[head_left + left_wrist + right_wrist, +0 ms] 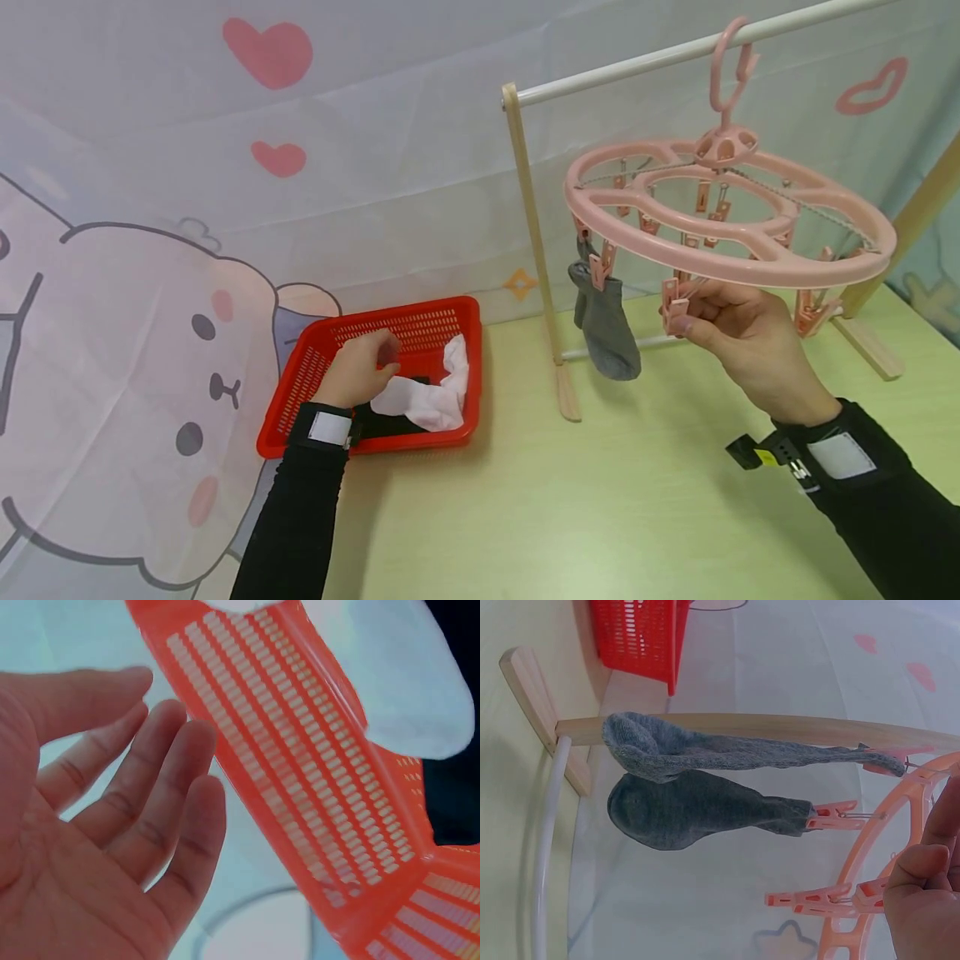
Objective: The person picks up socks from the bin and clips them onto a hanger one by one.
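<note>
In the head view my left hand (358, 367) hovers over the red basket (472, 375), its fingers loosely bent with nothing between them. White socks (442, 398) and black cloth (390, 422) lie in that basket. My right hand (742, 346) pinches a pink clothespin (671, 304) hanging from the near rim of the round pink drying hanger (750, 265). Left of it, grey socks hang from other clothespins; the right wrist view shows two, an upper grey sock (727, 750) and a darker lower sock (690, 810). Nothing shows in the clothespin my right hand grips.
The hanger hooks over a white rod (637, 62) on a stand with wooden legs (536, 225). Several more clothespins (703, 196) dangle below its rings. A printed cloth (405, 167) with hearts and a cartoon animal backs the light green tabletop (562, 500).
</note>
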### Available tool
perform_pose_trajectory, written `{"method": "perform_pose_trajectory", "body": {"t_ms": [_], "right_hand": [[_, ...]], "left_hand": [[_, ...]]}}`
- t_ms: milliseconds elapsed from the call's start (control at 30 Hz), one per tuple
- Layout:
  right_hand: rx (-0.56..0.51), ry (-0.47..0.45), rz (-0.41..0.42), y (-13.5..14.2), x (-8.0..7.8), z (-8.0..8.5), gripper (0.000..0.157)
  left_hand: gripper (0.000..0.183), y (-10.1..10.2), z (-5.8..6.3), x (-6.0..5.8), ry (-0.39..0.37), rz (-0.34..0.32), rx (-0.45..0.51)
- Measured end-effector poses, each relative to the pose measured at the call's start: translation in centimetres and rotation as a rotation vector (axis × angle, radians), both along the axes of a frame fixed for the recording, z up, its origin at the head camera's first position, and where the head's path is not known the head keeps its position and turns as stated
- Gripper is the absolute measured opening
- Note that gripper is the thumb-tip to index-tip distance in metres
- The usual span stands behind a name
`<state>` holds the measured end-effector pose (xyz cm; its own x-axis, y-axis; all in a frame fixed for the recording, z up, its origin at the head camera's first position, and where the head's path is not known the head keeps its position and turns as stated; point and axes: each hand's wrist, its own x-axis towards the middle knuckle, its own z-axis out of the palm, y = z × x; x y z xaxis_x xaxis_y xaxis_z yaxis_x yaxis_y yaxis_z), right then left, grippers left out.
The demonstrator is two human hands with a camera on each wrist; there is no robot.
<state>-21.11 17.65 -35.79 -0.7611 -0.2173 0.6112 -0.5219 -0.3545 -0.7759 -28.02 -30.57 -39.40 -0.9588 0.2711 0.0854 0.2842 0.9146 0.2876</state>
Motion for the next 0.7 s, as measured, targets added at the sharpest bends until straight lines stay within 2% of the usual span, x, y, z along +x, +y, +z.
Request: {"method": "perform_pose_trajectory", "body": {"t_ms": [167, 367, 533, 700], "right_hand": [[-0.002, 0.002, -0.004, 0.0, 0.0, 0.0, 0.028], [-0.005, 0.004, -0.006, 0.2, 0.1, 0.0, 0.028], [-0.008, 0.001, 0.0, 0.3, 0.1, 0.0, 0.029], [-0.014, -0.001, 0.001, 0.5, 0.1, 0.0, 0.029]], "left_hand": [[0.029, 3.3, 0.0, 0.5, -0.048, -0.075, -0.117], [0.025, 5.8, -0.8, -0.1, -0.087, -0.161, -0.207], [0.023, 7.0, -0.7, 0.1, -0.177, -0.172, -0.303], [0.022, 7.7, -0.5, 0.6, -0.281, -0.156, -0.346]]}}
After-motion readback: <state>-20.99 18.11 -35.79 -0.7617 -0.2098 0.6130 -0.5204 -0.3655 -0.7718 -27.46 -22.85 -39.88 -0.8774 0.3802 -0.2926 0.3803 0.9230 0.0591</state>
